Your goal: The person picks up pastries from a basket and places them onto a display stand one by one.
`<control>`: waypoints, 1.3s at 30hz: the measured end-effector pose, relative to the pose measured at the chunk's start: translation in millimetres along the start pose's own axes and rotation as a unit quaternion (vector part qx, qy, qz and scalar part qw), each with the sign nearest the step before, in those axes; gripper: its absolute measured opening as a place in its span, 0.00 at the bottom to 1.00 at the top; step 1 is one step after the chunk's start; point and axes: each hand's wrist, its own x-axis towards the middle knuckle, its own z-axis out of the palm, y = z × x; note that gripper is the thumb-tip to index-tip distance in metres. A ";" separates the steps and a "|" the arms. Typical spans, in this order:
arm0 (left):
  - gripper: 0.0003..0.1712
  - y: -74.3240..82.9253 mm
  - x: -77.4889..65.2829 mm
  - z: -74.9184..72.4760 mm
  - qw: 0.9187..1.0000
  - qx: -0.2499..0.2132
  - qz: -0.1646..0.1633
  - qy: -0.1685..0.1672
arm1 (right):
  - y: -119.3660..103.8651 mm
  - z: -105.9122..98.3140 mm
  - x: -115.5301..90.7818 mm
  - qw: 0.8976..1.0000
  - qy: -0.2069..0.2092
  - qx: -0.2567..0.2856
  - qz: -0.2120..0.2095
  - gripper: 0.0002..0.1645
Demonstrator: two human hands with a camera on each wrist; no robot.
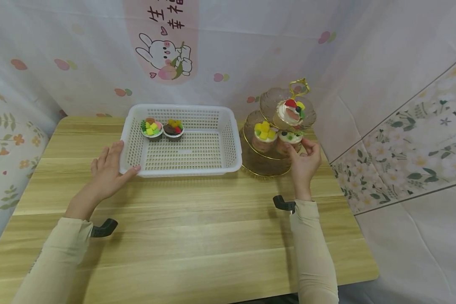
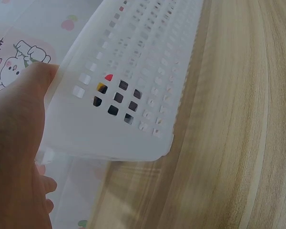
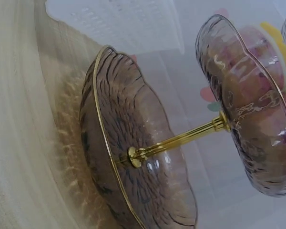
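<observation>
At the right, my right hand [image 1: 305, 162] pinches a dessert cup [image 1: 290, 137] with white cream and green and dark toppings. This cup sits on the middle tier of a clear cake stand [image 1: 264, 168] with gold rims, beside another cup topped with yellow cubes [image 1: 264, 136]. A cream cake with red fruit [image 1: 288, 113] is on the top tier. My left hand [image 1: 108, 173] rests on the near left corner of a white plastic basket [image 1: 190, 172], thumb on its rim, fingers along its left side. Two dark cupcakes [image 1: 152, 131] with colourful toppings stand in the basket's back left.
The stand's gold post [image 3: 181, 140] rises from its wide bottom tier [image 3: 133, 119] close to the basket's right end. Behind the wooden table [image 1: 190, 236] hangs a printed curtain [image 1: 228, 50]; a flowered panel [image 1: 403, 160] borders the right side.
</observation>
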 end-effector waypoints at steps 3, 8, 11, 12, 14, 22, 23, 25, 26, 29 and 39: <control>0.57 -0.3 -0.1 0.0 1.000 -0.002 0.000 0.000 | 0.9 0.5 -0.4 1.000 -0.001 0.000 -0.003 0.34; 0.57 -1.3 -0.6 0.2 1.000 -0.004 0.000 -0.004 | 3.7 1.0 -0.4 1.000 0.002 -0.001 -0.011 0.34; 0.57 -1.9 -0.7 0.4 1.000 -0.004 0.000 -0.005 | 5.4 1.3 -0.9 1.000 0.005 0.000 -0.009 0.33; 0.57 -2.0 -0.8 0.4 1.000 -0.003 0.000 -0.004 | 6.1 1.4 -1.1 1.000 0.007 0.000 -0.009 0.33; 0.57 -2.0 -0.8 0.4 1.000 -0.004 0.000 -0.004 | 6.7 2.0 -2.0 1.000 0.009 0.001 -0.008 0.32; 0.57 -2.2 -1.2 1.1 1.000 -0.003 0.003 -0.002 | 5.9 3.0 -4.3 1.000 0.007 -0.007 -0.004 0.33; 0.57 -2.2 -1.2 1.2 1.000 -0.004 0.003 -0.002 | 6.4 2.6 -4.5 1.000 0.005 -0.008 -0.005 0.32; 0.57 -2.0 -1.3 1.2 1.000 -0.004 0.004 -0.001 | 6.8 1.9 -4.5 1.000 0.004 -0.012 -0.004 0.31; 0.57 -1.9 -1.4 1.2 1.000 -0.005 0.003 -0.002 | 6.9 1.5 -4.6 1.000 0.004 -0.014 -0.004 0.30; 0.57 -1.5 -1.2 1.1 1.000 -0.007 0.003 -0.002 | 6.9 1.1 -4.7 1.000 0.007 -0.021 -0.002 0.29; 0.57 0.1 -1.6 -0.1 1.000 -0.010 0.004 -0.001 | 8.3 1.2 -4.2 0.999 0.011 -0.036 0.001 0.28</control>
